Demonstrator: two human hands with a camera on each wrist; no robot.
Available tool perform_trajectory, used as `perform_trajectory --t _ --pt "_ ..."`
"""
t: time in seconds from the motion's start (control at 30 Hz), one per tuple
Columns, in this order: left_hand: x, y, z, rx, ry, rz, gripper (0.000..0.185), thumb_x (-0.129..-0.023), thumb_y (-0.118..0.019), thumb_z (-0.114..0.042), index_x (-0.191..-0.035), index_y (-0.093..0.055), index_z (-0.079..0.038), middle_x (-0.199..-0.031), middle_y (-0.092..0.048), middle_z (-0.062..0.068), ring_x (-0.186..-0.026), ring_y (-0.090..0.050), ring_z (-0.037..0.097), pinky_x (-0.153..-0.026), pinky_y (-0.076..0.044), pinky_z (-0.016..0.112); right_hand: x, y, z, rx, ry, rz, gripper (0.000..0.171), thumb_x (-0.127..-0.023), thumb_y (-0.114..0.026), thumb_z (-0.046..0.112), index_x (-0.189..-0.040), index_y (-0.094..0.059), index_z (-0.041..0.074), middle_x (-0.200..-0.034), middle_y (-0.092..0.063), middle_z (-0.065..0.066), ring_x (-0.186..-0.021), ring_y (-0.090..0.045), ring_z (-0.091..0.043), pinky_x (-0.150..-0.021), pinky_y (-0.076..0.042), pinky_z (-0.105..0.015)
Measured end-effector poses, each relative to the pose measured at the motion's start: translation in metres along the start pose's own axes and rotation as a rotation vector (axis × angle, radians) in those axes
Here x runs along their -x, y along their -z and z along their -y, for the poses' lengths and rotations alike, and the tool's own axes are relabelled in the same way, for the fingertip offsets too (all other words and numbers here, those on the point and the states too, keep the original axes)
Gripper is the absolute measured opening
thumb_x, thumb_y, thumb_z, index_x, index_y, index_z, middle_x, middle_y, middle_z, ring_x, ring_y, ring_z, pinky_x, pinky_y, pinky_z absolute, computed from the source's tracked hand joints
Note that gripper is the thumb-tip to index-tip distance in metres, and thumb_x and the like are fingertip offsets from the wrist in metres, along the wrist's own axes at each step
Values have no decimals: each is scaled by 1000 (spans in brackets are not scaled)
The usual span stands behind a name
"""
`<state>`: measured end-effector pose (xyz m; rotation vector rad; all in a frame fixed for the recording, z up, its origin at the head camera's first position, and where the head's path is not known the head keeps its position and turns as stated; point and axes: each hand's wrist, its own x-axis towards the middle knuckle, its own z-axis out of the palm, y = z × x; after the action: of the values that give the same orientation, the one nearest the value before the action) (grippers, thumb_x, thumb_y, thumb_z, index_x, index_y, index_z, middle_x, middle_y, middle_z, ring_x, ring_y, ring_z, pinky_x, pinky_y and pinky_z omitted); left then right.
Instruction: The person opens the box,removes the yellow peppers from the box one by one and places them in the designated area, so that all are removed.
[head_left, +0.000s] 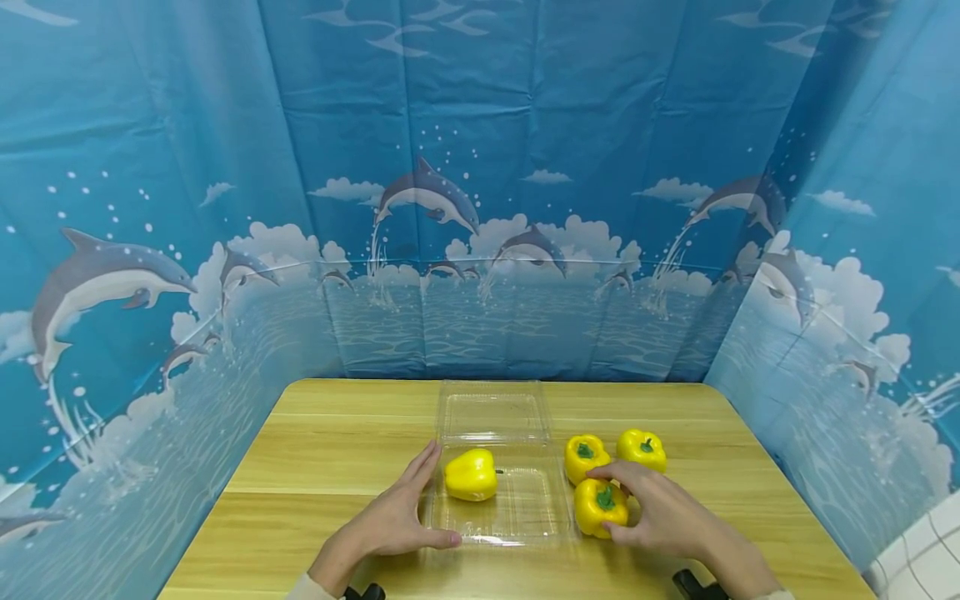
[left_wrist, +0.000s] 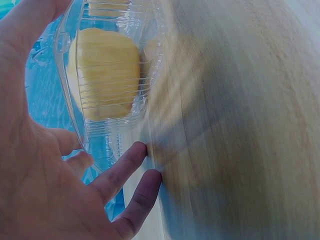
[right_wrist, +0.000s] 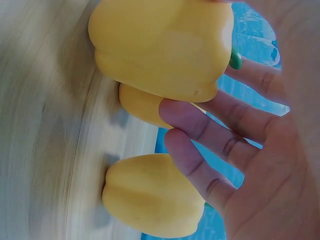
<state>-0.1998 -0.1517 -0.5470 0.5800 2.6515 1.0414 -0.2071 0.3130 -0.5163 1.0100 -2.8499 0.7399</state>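
Observation:
An opened clear plastic clamshell container [head_left: 532, 500] lies on the table, with one yellow bell pepper [head_left: 470, 475] on its side in the left part of the base. My left hand [head_left: 393, 512] rests at the container's left side, thumb along the front edge and fingers spread and fairly straight. In the left wrist view, two fingertips [left_wrist: 140, 150] reach down to the tabletop beside the clear wall. My right hand [head_left: 660, 508] holds another yellow bell pepper [head_left: 592, 508] between thumb and fingers, just right of the container. Its green stem points up.
Behind the held pepper stand two more yellow bell peppers, one near the container [head_left: 583, 454] and one farther right [head_left: 643, 448]. The container's lid [head_left: 495, 414] lies folded back. A dolphin-print curtain [head_left: 495, 333] surrounds the wooden table [head_left: 337, 433] at the back and sides.

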Motion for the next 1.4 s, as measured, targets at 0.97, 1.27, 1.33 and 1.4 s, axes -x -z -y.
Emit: perform_trajectory --t 0.97,1.27,1.33,1.4 --pt "1 1 -1 30 2 8 138 -94 -93 -65 -190 -3 -21 -200 3 5 -172 -48 43 -131 -49 72 1 -2 -1 -10 -19 50 63 -103 -91 43 -158 -70 22 -152 -77 -2 -118 -71 -8 -95 -66 -36" --pt "0 0 -1 31 4 7 138 -94 -93 -64 -190 -4 -22 -200 2 5 -172 -47 42 -133 -47 72 2 -1 -2 -20 -53 70 64 -104 -90 49 -159 -70 23 -152 -76 -2 -112 -67 -4 -91 -64 -35" --pt "0 0 -1 33 6 8 138 -94 -93 -64 -190 -4 -22 -200 2 5 -173 -46 42 -133 -46 72 3 -1 -1 -21 -59 73 64 -104 -90 49 -159 -70 23 -152 -76 -1 -111 -67 -3 -90 -64 -35" --pt "0 0 -2 33 8 9 138 -94 -93 -64 -190 -4 -22 -200 2 5 -173 -45 42 -133 -46 73 3 -1 -1 -23 -65 75 65 -103 -90 50 -159 -70 23 -151 -76 -1 -111 -67 -3 -90 -63 -35"
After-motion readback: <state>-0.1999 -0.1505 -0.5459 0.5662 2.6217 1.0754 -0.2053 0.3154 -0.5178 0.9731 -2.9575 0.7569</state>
